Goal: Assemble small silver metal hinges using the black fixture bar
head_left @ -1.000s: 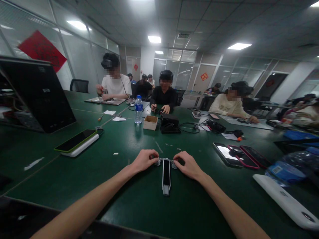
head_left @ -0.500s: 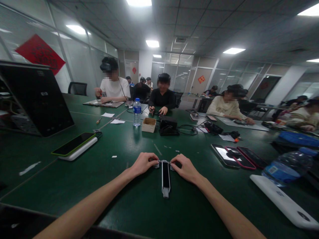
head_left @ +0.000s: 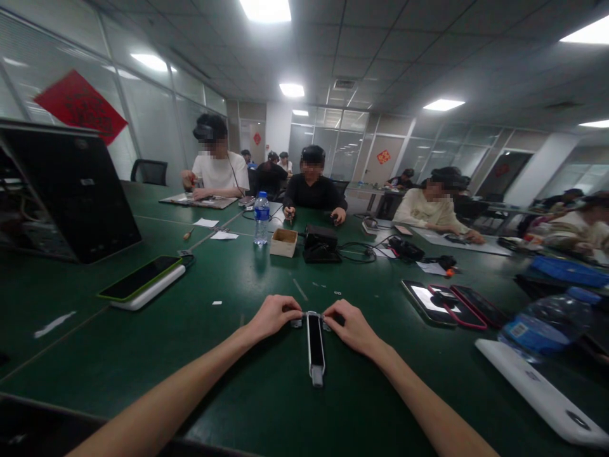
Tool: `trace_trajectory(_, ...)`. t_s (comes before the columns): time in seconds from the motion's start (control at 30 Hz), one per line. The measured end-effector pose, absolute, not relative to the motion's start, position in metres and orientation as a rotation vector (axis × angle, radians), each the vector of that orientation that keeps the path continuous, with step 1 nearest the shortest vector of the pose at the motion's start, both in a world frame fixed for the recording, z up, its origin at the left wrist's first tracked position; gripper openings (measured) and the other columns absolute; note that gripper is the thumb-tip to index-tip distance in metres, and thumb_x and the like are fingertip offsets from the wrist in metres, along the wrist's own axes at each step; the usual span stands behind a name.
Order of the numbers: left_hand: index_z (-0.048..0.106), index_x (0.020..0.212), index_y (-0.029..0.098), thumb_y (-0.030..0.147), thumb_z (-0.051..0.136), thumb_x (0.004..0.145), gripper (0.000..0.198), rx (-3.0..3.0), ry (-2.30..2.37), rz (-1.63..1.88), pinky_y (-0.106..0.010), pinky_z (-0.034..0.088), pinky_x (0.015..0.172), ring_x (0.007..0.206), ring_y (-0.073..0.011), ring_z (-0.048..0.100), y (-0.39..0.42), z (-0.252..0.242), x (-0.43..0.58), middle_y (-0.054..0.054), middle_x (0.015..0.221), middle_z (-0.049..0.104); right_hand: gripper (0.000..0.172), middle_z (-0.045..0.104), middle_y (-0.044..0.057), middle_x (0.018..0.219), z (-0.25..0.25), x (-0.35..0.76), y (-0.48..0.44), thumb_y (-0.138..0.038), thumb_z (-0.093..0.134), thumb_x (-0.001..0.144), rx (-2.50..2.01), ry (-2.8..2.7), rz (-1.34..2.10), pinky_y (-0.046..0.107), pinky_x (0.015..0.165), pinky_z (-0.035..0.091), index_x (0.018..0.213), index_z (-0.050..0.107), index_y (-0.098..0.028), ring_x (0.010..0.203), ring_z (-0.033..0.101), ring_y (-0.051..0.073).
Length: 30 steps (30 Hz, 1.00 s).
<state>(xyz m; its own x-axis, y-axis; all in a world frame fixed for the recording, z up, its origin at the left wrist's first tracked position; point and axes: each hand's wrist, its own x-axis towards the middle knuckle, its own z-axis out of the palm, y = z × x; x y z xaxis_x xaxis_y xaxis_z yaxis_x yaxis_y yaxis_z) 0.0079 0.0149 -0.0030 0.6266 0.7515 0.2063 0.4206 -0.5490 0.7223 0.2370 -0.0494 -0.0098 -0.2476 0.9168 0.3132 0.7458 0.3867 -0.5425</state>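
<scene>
A slim, white-edged device (head_left: 315, 343) with a long black face and a grey end piece lies lengthwise in front of me on the green table. My left hand (head_left: 276, 313) is closed in a pinch at its far left side, fingertips on a small grey part (head_left: 297, 323). On the opposite side my right hand (head_left: 349, 324) pinches a matching small grey part (head_left: 326, 326). Both parts sit at the device's far end; the fingers partly hide them, and I cannot tell whether they are joined to it.
A phone on a white slab (head_left: 145, 279) lies left, near a black computer case (head_left: 71, 190). Ahead stand a water bottle (head_left: 261, 219), a small box (head_left: 284, 243) and a black device (head_left: 321, 244). Right are phones (head_left: 431, 303), a large bottle (head_left: 547, 324) and a white case (head_left: 537, 387). People sit opposite.
Both hands keep their pinch beside the device, almost unmoved. The view has shifted slightly. Across the table, a person's hand has moved outward to the right.
</scene>
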Motion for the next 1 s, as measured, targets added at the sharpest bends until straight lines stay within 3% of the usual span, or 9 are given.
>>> trace_trajectory(0.47,0.067,0.092,0.017,0.027,0.058,0.083,0.016,2.289,0.939,0.683,-0.024,0.044,0.068,0.074,-0.0152,0.059,0.009,0.0,0.011,-0.001,0.087,0.067,0.009,0.061,0.002,0.084,-0.004,0.234,-0.053,-0.023,0.056,0.083,-1.484,-2.027,0.439,0.03,0.069,0.046,0.084,0.063,-0.018,0.078,0.056,0.016)
trace_trajectory(0.77,0.061,0.101,0.018,0.019,0.049,0.088,0.018,2.451,0.8,0.635,-0.027,0.045,0.079,0.09,-0.0164,0.057,0.009,-0.005,0.012,-0.004,0.099,0.061,0.011,0.061,0.003,0.085,-0.004,0.232,-0.053,-0.024,0.055,0.083,-1.5,-2.032,0.439,0.03,0.07,0.046,0.086,0.063,-0.018,0.078,0.055,0.016)
trace_trajectory(1.0,0.059,0.107,0.017,0.027,0.051,0.087,0.023,2.448,0.84,0.613,-0.03,0.046,0.076,0.086,-0.0181,0.058,0.006,-0.001,0.01,-0.005,0.098,0.061,0.018,0.061,0.004,0.089,-0.007,0.26,-0.038,-0.032,0.052,0.084,-1.541,-2.011,0.281,0.033,0.074,0.046,0.091,0.063,-0.018,0.081,0.056,0.018)
